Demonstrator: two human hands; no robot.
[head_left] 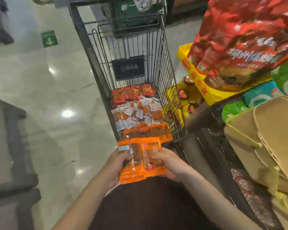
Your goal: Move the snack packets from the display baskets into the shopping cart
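While both hands (116,165) clutch orange packets (140,160), cart (169,90) near.

Orange snack packets (140,161), grey wire cart (96,67)

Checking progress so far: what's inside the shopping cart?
The shopping cart holds red packets at the far end, clear-wrapped snacks mid-cart, orange packets nearest. Anything underneath is covered.

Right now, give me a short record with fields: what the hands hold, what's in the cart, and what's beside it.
left hand: grips orange plastic snack packets
right hand: grips the same packets
packets position: near end of the wire shopping cart, not yet released
cart contents: red, clear and orange packets
right of cart: yellow display tray, cardboard boxes
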